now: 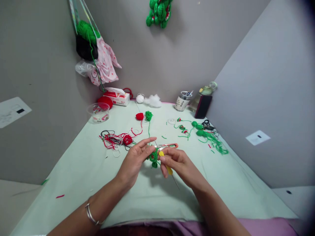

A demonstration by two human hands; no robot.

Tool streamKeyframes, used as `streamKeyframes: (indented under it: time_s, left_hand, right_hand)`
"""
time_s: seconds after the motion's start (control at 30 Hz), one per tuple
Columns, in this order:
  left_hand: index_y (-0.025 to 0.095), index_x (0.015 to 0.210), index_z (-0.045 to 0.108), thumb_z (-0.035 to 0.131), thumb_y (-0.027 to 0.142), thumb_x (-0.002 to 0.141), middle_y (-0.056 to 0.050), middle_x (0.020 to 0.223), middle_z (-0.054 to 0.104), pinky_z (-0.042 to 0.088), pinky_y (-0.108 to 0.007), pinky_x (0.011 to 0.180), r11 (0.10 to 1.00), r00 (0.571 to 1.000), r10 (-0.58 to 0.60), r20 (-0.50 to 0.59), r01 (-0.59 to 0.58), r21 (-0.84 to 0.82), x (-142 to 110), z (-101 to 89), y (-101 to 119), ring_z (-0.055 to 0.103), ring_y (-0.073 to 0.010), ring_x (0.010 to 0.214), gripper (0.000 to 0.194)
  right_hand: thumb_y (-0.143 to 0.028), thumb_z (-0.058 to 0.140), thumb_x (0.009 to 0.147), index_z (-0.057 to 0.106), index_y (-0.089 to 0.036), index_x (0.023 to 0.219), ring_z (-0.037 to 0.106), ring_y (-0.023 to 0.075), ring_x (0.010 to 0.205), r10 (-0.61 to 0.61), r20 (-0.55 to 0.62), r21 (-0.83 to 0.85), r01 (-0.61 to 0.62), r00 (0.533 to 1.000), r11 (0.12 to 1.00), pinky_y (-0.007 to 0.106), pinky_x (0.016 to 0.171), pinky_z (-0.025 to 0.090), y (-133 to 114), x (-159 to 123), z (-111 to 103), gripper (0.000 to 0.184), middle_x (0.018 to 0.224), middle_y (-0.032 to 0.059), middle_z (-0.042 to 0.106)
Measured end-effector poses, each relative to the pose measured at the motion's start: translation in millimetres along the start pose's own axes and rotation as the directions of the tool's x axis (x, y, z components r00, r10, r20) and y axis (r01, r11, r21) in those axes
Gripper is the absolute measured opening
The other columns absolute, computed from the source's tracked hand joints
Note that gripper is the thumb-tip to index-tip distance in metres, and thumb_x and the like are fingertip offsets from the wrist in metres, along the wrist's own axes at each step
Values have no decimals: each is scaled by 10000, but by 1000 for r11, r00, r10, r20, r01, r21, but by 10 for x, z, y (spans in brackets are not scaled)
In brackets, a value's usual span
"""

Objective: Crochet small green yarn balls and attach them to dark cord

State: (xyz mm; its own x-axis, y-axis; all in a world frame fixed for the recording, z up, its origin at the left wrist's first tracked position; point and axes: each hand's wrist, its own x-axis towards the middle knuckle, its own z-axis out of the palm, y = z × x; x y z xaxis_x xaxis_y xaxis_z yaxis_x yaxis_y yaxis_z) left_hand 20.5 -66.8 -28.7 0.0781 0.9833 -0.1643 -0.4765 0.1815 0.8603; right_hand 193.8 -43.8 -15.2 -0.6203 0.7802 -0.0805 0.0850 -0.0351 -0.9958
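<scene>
In the middle of the view, my left hand [137, 157] pinches a small green crochet piece [153, 156] between thumb and fingers. My right hand [176, 162] grips the yellow handle of a crochet hook [169, 168]; a thin metal shaft sticks out at each end of it. The hook's upper end meets the green piece near my left fingertips. From the piece, a green strand runs up to a small green yarn ball [148, 115]. Scissors with orange handles [172, 145] lie just behind my hands, partly covered by them.
Tangled red, black and white yarn [115, 139] lies left. Green crocheted parts and loose strands [214, 141] lie right. Along the back are a clear plastic tub [98, 113], a tissue box [118, 97], white stuffing [153, 101], a pen can [182, 101] and a phone [203, 107].
</scene>
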Motion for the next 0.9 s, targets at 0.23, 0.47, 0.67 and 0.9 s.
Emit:
streamKeyframes:
  time_s: [0.23, 0.47, 0.67, 0.9]
  left_hand:
    - [197, 1174, 695, 756, 378, 804, -13, 837, 688, 424, -271, 829, 1000, 999, -21, 40, 21, -5, -39, -1, 43, 601, -129, 814, 416]
    - [192, 1191, 676, 814, 266, 719, -48, 958, 699, 432, -300, 844, 999, 998, -28, 49, 25, 43, -44, -32, 17, 619, -168, 891, 497]
    - [178, 1090, 690, 766, 321, 783, -36, 889, 695, 426, -285, 817, 999, 998, -14, 57, 12, 38, -54, -43, 1, 605, -151, 845, 348]
    - [168, 865, 667, 790, 303, 758, 6, 804, 611, 392, -237, 698, 1000, 999, -18, 33, 18, -3, -92, -17, 8, 520, -104, 733, 212]
  right_hand:
    - [-436, 620, 919, 595, -166, 853, 518, 101, 537, 11, -29, 28, -11, 1000, 1000, 238, 583, 395, 24, -9, -23, 279, 551, -25, 609]
    - [-430, 617, 924, 604, -170, 867, 502, 95, 521, 22, -33, 15, -21, 999, 1000, 232, 575, 378, 56, -10, -6, 266, 554, -31, 611]
    - [-423, 616, 927, 605, -160, 856, 486, 75, 508, 19, -24, 9, -18, 1000, 1000, 212, 547, 354, 54, -16, 2, 273, 551, -31, 602]
    - [-399, 613, 923, 517, -199, 1019, 341, 35, 357, 56, -58, 59, -52, 997, 997, 167, 370, 248, -52, -95, 26, 241, 570, -72, 592]
